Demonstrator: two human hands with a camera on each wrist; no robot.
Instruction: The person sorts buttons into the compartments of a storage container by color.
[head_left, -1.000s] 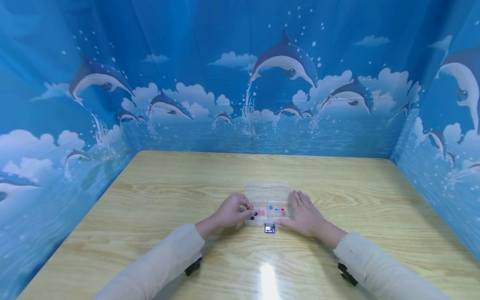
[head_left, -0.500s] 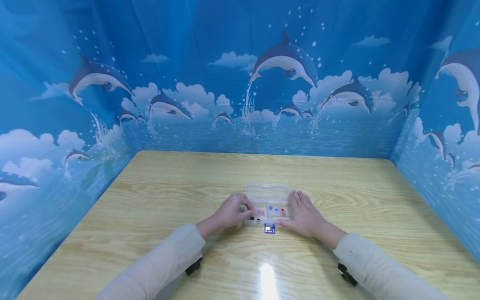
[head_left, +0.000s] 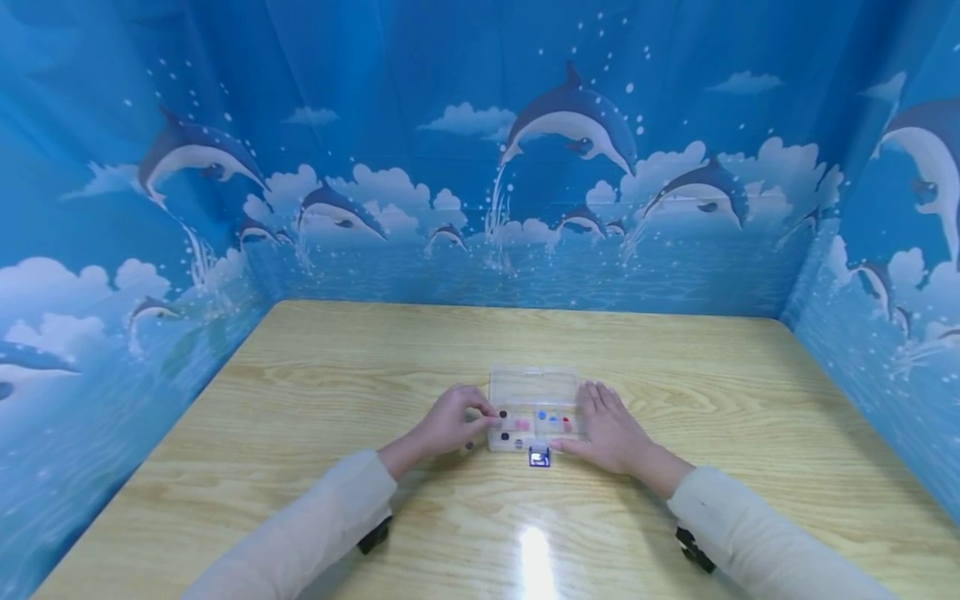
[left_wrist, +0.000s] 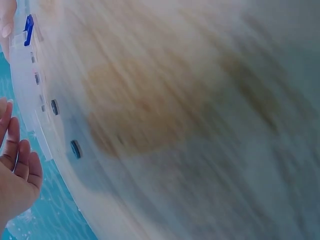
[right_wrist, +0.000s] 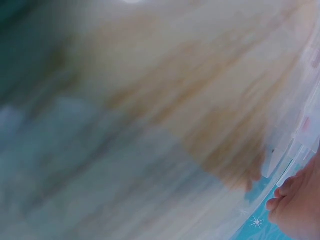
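Note:
A small clear plastic compartment box (head_left: pixel 534 442) lies on the table with its lid (head_left: pixel 533 387) raised at the back. Dark round pieces (head_left: pixel 505 437) are in its left part; blue and red bits (head_left: pixel 553 419) are in its right part. My left hand (head_left: pixel 450 421) is at the box's left edge, fingers bent and thumb near the forefinger, with nothing visible between them. In the left wrist view, two dark discs (left_wrist: pixel 75 149) stand on the table outside the box. My right hand (head_left: pixel 611 433) rests along the box's right side, fingers extended and thumb at its front edge.
A blue-framed latch (head_left: pixel 539 456) sticks out at the box's front. The wood-grain table (head_left: pixel 360 358) is bordered by blue dolphin-print curtains (head_left: pixel 390 167) at the back and sides. One dark disc (head_left: pixel 469 445) shows below my left hand.
My left hand has drawn back leftward from over the box's left part, uncovering dark pieces inside it and a disc on the table. The right hand and box have stayed put.

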